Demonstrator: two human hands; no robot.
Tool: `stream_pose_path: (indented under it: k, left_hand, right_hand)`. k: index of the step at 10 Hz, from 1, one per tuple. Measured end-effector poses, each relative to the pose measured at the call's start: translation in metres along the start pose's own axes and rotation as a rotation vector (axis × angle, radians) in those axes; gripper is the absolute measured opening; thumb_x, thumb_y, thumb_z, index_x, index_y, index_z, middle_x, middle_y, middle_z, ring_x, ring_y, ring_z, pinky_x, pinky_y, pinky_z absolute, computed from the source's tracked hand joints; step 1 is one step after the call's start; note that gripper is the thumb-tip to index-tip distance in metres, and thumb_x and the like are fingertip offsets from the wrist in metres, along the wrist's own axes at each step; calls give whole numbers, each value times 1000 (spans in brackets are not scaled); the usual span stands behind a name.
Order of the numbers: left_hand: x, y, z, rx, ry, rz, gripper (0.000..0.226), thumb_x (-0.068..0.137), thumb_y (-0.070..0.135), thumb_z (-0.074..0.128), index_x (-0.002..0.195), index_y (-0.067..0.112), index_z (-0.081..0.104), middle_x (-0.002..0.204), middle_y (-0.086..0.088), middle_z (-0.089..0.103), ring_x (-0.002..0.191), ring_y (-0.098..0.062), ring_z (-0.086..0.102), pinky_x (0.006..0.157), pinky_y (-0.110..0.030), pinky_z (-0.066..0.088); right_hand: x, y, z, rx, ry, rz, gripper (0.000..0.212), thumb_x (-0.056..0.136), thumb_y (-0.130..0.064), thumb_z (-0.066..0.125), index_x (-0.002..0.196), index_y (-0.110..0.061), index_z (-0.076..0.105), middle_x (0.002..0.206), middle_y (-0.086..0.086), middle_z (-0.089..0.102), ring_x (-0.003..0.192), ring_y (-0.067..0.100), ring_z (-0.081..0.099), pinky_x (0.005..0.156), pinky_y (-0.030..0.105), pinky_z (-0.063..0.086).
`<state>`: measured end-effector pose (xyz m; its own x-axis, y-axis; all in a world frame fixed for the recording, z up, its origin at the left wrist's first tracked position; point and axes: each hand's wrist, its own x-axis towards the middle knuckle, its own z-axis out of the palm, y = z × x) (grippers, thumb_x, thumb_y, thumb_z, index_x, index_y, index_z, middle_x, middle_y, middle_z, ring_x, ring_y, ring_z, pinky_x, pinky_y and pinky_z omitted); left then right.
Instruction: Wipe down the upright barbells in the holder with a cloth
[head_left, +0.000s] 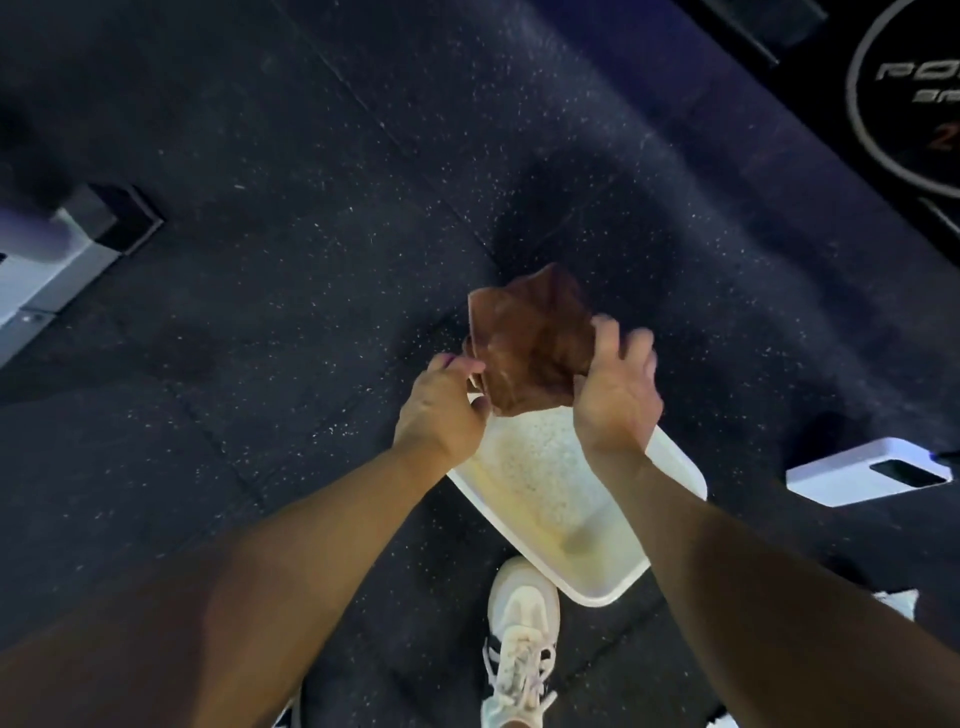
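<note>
A crumpled brown cloth (530, 343) hangs between both hands above the far end of a white basin (670, 467) holding foamy water. My left hand (441, 405) pinches the cloth's left edge. My right hand (618, 384) grips its right side. No barbells or holder are in view.
The basin stands on dark speckled rubber flooring, just ahead of my white sneaker (519, 639). A grey metal machine foot (57, 254) sits at the left. A white box-like object (867, 467) lies at the right. A black weight plate (909, 98) lies at the top right.
</note>
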<state>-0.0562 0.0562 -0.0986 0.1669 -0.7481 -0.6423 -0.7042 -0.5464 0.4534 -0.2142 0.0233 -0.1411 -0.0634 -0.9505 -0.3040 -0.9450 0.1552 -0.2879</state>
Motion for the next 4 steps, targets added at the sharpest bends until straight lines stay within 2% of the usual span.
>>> stream_pose_path:
  k: [1, 2, 4]
  left_hand:
    - [-2, 2, -4, 5, 4, -5, 40, 90, 15, 59, 130, 17, 52, 126, -1, 46, 113, -22, 52, 100, -41, 44]
    - [-13, 5, -14, 46, 2, -22, 38, 91, 16, 57, 128, 19, 52, 128, 1, 44, 115, -22, 50, 100, -40, 43]
    - [-57, 22, -68, 31, 57, -58, 43, 94, 20, 54, 137, 19, 44, 138, 1, 38, 119, -22, 47, 98, -41, 44]
  right_hand:
    - [6, 7, -8, -237, -80, -336, 63, 86, -4, 59, 143, -21, 38, 143, 5, 34, 124, 26, 37, 96, 37, 40]
    - [13, 6, -25, -347, -302, -351, 69, 92, -6, 53, 151, -23, 22, 149, -2, 25, 132, 22, 31, 108, 35, 33]
    - [-10, -22, -88, -312, -421, -319, 65, 92, -7, 53, 148, -26, 27, 148, -1, 27, 132, 24, 31, 107, 38, 34]
